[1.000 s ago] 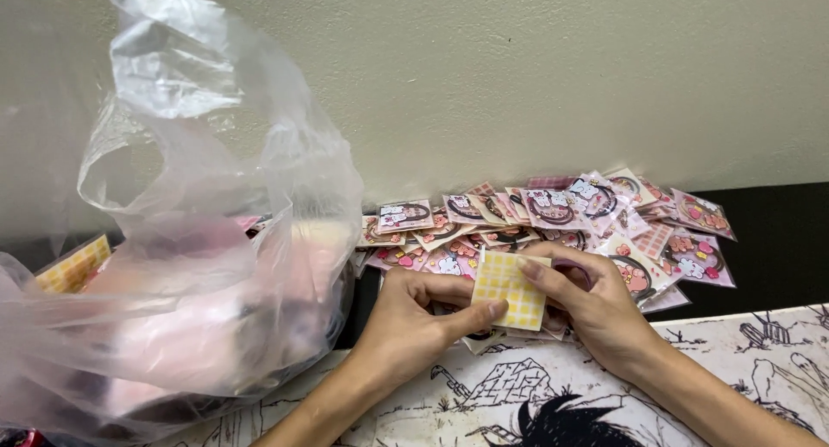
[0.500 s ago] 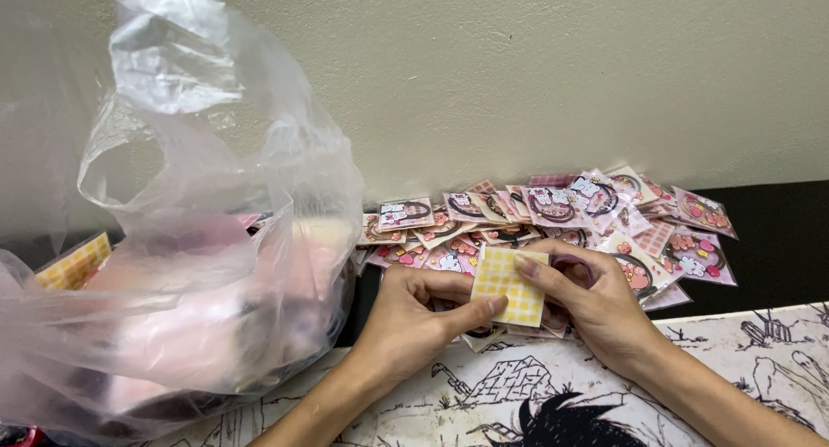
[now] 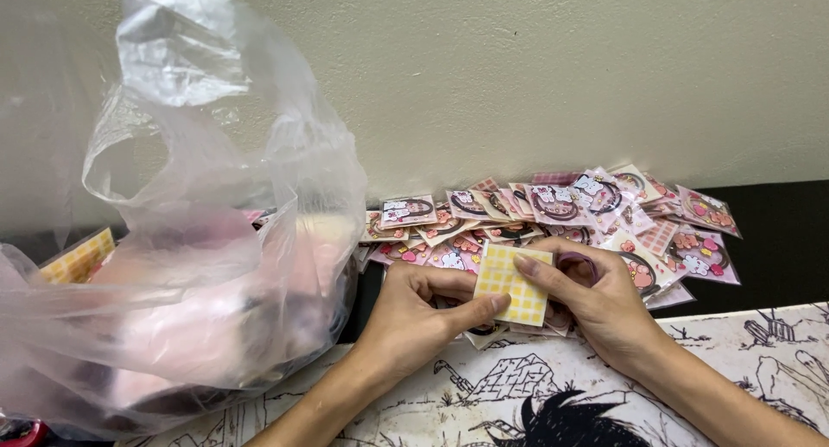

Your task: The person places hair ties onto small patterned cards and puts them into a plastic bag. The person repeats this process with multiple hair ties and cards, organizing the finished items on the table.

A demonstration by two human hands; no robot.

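From the head cam, my left hand [image 3: 413,313] and right hand [image 3: 596,302] are both pinching one yellow checkered card [image 3: 511,283], held just above the near edge of the printed mat [image 3: 760,352]. Behind it sits one heap of pink packaged hair ties [image 3: 553,218], too many to count. One big clear plastic bag [image 3: 173,266] fills the left side.

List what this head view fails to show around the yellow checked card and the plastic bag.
- Front of the yellow checked card: turned away, only its back shows.
- Underside of the left hand and right hand: hidden by the hands themselves.
- Contents of the plastic bag: blurred pink shapes behind cloudy film.
- Lower packets in the pile: overlapped.
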